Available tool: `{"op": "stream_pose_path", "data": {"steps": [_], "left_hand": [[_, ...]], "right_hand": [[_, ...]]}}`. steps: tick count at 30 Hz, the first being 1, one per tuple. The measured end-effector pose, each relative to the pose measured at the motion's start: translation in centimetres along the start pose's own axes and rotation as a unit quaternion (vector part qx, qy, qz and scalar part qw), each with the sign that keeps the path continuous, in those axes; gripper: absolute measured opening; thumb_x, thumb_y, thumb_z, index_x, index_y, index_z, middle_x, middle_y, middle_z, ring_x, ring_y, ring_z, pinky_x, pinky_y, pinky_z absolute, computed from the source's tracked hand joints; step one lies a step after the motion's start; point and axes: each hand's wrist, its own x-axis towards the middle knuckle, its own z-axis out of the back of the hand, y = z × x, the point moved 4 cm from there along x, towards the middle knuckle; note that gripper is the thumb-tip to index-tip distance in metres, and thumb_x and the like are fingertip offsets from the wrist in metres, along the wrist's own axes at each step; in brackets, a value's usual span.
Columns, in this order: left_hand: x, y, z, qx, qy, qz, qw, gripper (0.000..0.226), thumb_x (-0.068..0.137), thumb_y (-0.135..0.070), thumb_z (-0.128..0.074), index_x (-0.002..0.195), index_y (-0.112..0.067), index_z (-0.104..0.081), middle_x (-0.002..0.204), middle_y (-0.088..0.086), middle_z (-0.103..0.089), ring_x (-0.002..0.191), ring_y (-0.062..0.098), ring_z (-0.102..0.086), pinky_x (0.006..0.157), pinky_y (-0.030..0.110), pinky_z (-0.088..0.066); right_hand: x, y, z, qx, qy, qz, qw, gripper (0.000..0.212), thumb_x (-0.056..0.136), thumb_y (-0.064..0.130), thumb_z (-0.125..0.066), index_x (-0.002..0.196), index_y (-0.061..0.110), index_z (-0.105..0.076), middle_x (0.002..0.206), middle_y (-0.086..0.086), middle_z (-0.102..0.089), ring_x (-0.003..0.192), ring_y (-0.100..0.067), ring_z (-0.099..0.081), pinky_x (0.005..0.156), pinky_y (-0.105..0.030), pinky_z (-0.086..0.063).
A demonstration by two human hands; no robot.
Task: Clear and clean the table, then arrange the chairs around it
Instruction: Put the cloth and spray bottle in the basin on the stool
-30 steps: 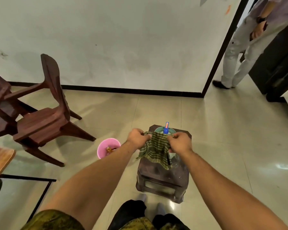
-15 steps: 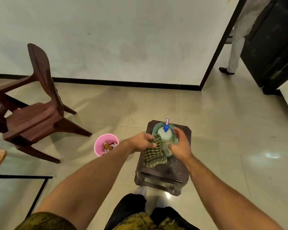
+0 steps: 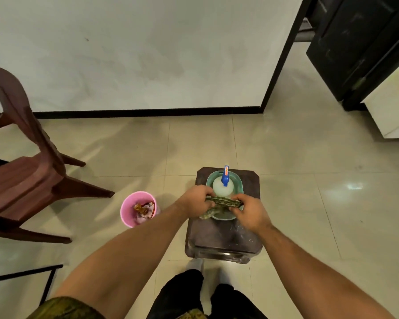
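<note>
A green checked cloth [image 3: 224, 202] is bunched into a tight roll between my left hand [image 3: 195, 201] and my right hand [image 3: 251, 212]; both grip it. It hangs over a green basin [image 3: 236, 180] that stands on a dark plastic stool [image 3: 221, 238]. A white bottle with a blue nozzle [image 3: 224, 185] stands in the basin just behind the cloth. A dark wooden chair [image 3: 30, 171] stands at the left. The corner of a metal table frame [image 3: 48, 275] shows at the lower left.
A pink bin [image 3: 129, 210] with wrappers inside stands on the tiled floor left of the stool. A white wall with black skirting runs behind. A dark cabinet [image 3: 364, 47] and a white counter [image 3: 392, 102] sit at the right.
The cloth hung spread out between my hands; now it is gathered into a tight roll low over the basin. The view has tilted down, and the person at the doorway is out of view.
</note>
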Motion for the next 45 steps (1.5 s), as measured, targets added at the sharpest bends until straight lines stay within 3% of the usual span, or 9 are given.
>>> {"op": "stream_pose_path", "data": {"steps": [4, 9, 12, 16, 22, 26, 30, 37, 45], "left_hand": [[2.9, 0.2, -0.3, 0.014, -0.016, -0.013, 1.000, 0.019, 0.094, -0.021, -0.064, 0.111, -0.016, -0.072, 0.103, 0.005, -0.073, 0.095, 0.024, -0.064, 0.083, 0.037, -0.053], [5.9, 1.0, -2.9, 0.104, -0.025, -0.042, 0.993, 0.019, 0.095, -0.029, -0.060, 0.109, -0.024, -0.072, 0.104, 0.001, -0.068, 0.099, 0.020, -0.056, 0.082, 0.037, -0.048], [6.6, 3.1, -6.9, 0.158, 0.009, -0.029, 0.987, 0.015, 0.094, -0.022, -0.056, 0.100, -0.022, -0.070, 0.103, 0.002, -0.068, 0.097, 0.023, -0.061, 0.081, 0.037, -0.050], [5.8, 5.8, -12.7, 0.223, 0.057, -0.035, 0.972, 0.035, 0.096, -0.015, -0.049, 0.127, -0.021, -0.064, 0.131, 0.000, -0.060, 0.122, 0.025, -0.051, 0.099, 0.039, -0.047], [2.3, 5.8, -15.2, 0.233, 0.048, -0.011, 0.971, 0.055, 0.097, -0.007, -0.042, 0.151, -0.018, -0.042, 0.164, 0.008, -0.025, 0.144, 0.031, -0.031, 0.116, 0.044, -0.033], [1.5, 5.1, -15.4, 0.221, 0.045, 0.007, 0.974, 0.056, 0.094, -0.014, -0.048, 0.150, -0.019, -0.041, 0.166, 0.010, -0.020, 0.144, 0.031, -0.031, 0.115, 0.045, -0.033], [0.2, 3.8, -14.9, 0.207, 0.022, 0.019, 0.978, 0.052, 0.101, -0.027, -0.045, 0.152, -0.019, -0.037, 0.167, 0.007, -0.018, 0.148, 0.029, -0.026, 0.117, 0.046, -0.030], [-6.2, 1.8, -12.9, 0.173, -0.042, 0.074, 0.981, 0.059, 0.106, -0.038, -0.033, 0.160, -0.020, -0.020, 0.171, -0.001, -0.004, 0.157, 0.020, -0.002, 0.127, 0.042, -0.010], [-17.2, 3.7, -11.2, 0.104, -0.144, 0.162, 0.971, 0.062, 0.107, -0.041, -0.029, 0.161, -0.014, -0.017, 0.170, 0.007, -0.009, 0.157, 0.024, -0.003, 0.128, 0.042, -0.004]], "right_hand": [[2.6, -1.1, 1.2, -0.025, -0.039, -0.042, 0.998, 0.017, 0.087, 0.023, -0.068, 0.103, 0.028, -0.073, 0.094, 0.007, -0.075, 0.084, -0.018, -0.069, 0.077, -0.035, -0.057], [5.0, -3.8, -0.1, 0.018, -0.041, -0.086, 0.995, 0.021, 0.088, 0.006, -0.065, 0.103, 0.017, -0.074, 0.097, -0.002, -0.075, 0.085, -0.020, -0.069, 0.083, -0.033, -0.056], [4.9, -7.3, -4.1, 0.012, -0.004, -0.087, 0.996, 0.028, 0.089, 0.008, -0.063, 0.114, 0.014, -0.073, 0.119, -0.005, -0.071, 0.105, -0.023, -0.067, 0.097, -0.029, -0.050], [3.4, -10.5, -9.2, -0.111, 0.067, -0.004, 0.992, 0.041, 0.095, 0.016, -0.056, 0.135, 0.015, -0.061, 0.156, 0.002, -0.041, 0.138, -0.022, -0.044, 0.114, -0.032, -0.033], [1.1, -11.3, -9.7, -0.226, -0.005, 0.014, 0.974, 0.038, 0.081, 0.019, -0.075, 0.118, 0.026, -0.072, 0.144, -0.001, -0.055, 0.126, -0.028, -0.048, 0.094, -0.045, -0.050], [0.2, -11.5, -9.0, -0.216, 0.052, 0.009, 0.975, 0.055, 0.096, 0.021, -0.051, 0.148, 0.034, -0.043, 0.164, 0.004, -0.022, 0.147, -0.027, -0.023, 0.116, -0.046, -0.027], [-0.7, -10.2, -7.4, -0.220, 0.067, 0.021, 0.973, 0.059, 0.100, 0.026, -0.039, 0.156, 0.033, -0.024, 0.167, 0.004, -0.010, 0.151, -0.023, -0.011, 0.121, -0.042, -0.017], [-4.7, -5.0, -5.9, -0.254, 0.082, 0.077, 0.961, 0.058, 0.103, 0.035, -0.032, 0.158, 0.026, -0.017, 0.167, 0.002, -0.006, 0.153, -0.019, -0.003, 0.124, -0.040, -0.009], [-11.1, 2.8, -10.6, -0.300, 0.110, 0.177, 0.931, 0.058, 0.103, 0.040, -0.029, 0.158, 0.023, -0.018, 0.167, 0.000, -0.007, 0.153, -0.020, -0.003, 0.124, -0.041, -0.008]]}}
